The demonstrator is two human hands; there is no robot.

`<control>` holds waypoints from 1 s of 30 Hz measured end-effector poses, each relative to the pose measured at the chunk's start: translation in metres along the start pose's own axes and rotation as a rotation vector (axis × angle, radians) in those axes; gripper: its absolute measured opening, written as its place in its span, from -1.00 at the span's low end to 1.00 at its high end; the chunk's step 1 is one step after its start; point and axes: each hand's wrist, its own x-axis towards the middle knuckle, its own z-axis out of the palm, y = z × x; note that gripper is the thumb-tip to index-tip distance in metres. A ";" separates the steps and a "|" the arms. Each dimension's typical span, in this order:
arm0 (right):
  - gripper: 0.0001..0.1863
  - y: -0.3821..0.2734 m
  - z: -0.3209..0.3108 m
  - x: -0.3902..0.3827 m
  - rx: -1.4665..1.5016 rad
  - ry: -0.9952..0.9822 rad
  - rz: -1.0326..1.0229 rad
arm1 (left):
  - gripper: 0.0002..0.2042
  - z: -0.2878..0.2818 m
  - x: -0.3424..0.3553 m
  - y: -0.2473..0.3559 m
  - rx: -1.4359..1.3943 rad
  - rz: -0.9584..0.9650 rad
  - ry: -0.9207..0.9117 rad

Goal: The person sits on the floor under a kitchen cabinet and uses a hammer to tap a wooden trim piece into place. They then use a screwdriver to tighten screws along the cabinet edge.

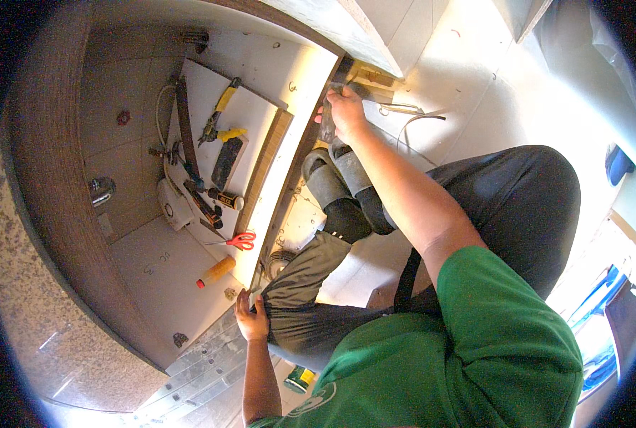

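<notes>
My left hand (252,319) is at the near end of the cabinet's front edge, thumb and fingers closed round something small at the edge that I cannot make out. Farther off, my right hand (346,113) is closed on a flat grey, partly see-through piece (327,123) beside the far end of the same edge. The dark front edge (294,171) runs between my two hands. On a white board (261,107) inside the cabinet lie yellow-handled pliers (221,107), a dark block-shaped tool (226,160) and a small dark tube (226,199). Red-handled scissors (241,241) lie nearer me.
A wooden handle with a red end (216,272) lies on the cabinet floor. A tape roll (281,262) sits beside my leg. My sandalled feet (339,178) rest along the cabinet front. Wood pieces (370,77) and a thin strip (404,128) lie beyond. A green-yellow container (300,378) stands near me.
</notes>
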 end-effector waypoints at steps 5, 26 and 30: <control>-0.83 -0.003 -0.002 0.004 -0.033 -0.025 -0.018 | -0.61 -0.003 0.000 0.008 0.102 0.039 -0.007; -0.82 -0.007 0.001 0.011 -0.118 0.013 0.003 | -0.58 -0.007 0.000 0.015 0.090 0.010 -0.034; -0.79 -0.011 -0.004 0.015 -0.101 -0.093 0.033 | -0.59 -0.008 -0.001 0.017 0.091 0.011 -0.031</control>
